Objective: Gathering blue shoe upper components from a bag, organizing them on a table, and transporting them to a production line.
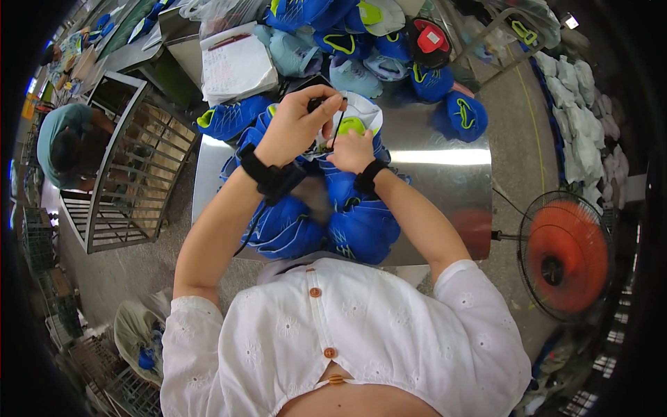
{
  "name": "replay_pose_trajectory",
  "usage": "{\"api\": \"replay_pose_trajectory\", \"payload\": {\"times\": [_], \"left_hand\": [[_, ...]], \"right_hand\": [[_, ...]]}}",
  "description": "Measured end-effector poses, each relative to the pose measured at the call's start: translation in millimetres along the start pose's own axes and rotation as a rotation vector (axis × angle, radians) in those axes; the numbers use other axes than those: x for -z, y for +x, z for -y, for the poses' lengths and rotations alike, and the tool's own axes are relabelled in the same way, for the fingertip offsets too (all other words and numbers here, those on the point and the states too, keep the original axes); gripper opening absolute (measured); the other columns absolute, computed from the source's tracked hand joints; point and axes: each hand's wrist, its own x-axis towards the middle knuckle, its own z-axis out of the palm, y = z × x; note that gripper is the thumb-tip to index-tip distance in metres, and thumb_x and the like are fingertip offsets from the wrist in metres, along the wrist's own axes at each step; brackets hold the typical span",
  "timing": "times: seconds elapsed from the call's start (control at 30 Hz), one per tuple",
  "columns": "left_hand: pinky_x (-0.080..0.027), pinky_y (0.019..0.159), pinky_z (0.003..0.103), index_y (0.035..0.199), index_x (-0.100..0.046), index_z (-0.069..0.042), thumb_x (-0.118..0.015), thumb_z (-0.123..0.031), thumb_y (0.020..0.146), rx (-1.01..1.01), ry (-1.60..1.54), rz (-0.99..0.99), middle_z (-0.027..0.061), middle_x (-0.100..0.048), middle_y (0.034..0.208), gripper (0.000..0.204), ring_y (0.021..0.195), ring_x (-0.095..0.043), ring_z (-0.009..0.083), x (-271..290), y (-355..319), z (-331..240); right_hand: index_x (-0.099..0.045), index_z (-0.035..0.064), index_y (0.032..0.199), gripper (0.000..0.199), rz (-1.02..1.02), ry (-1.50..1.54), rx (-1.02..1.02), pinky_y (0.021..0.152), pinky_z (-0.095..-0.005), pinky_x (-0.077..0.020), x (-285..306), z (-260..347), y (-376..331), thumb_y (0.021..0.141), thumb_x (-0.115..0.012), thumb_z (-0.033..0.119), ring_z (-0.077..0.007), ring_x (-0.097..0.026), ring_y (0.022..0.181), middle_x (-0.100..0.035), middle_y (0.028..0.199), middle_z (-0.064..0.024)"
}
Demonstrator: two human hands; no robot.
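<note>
My left hand (303, 124) is raised over the work, fingers closed around a thin black cord (339, 119). The cord runs down to the fingers of my right hand (352, 149), which is closed at a blue shoe upper with white and lime-green lining (361, 110). Its fingertips are partly hidden, so what exactly they pinch is hard to see. Several blue shoe uppers (361, 229) with white and lime details lie beneath my wrists and along the table's near edge. Each wrist wears a black band.
A metal table (445, 181) carries a notebook with a pen (240, 69), pale blue uppers (354, 76) and more blue ones (465, 115). An orange fan (566, 257) stands right. White bundles (580, 132) line the far right. A person (66, 146) is by a metal rack (139, 167) at left.
</note>
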Motion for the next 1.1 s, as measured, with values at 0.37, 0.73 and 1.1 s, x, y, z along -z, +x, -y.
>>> {"api": "replay_pose_trajectory", "payload": {"times": [0.37,0.73,1.1], "left_hand": [[-0.047,0.07,0.043,0.114,-0.048,-0.025,-0.047,-0.012,0.08,0.125,0.988,0.163,0.0181,-0.061,0.086,0.037,0.082,-0.06,0.0343,2,-3,161],[-0.044,0.049,0.028,0.097,-0.056,-0.001,-0.044,-0.01,0.085,-0.002,0.531,-0.442,0.0089,-0.058,0.064,0.02,0.054,-0.058,0.015,41,56,136],[-0.046,0.074,0.042,0.124,-0.032,-0.003,-0.064,-0.027,0.074,-0.056,0.949,0.281,0.023,-0.054,0.105,0.064,0.09,-0.056,0.0379,-70,57,90]], "right_hand": [[-0.064,0.0156,0.075,0.021,0.195,0.316,-0.225,0.067,-0.0402,-0.0385,31,-37,-12,0.068,-0.065,0.036,-0.0249,-0.06,0.076,-0.064,0.077,-0.0049],[-0.061,-0.0016,0.071,0.027,-0.175,1.06,-0.601,0.05,-0.0286,-0.0337,15,-122,-38,0.075,-0.067,0.025,-0.0089,-0.043,0.055,-0.053,0.061,-0.0025],[-0.065,-0.0014,0.075,0.029,-0.499,1.137,-0.526,0.051,-0.0243,-0.0356,54,-76,-43,0.085,-0.055,0.024,-0.0083,-0.046,0.054,-0.053,0.058,-0.0007]]}}
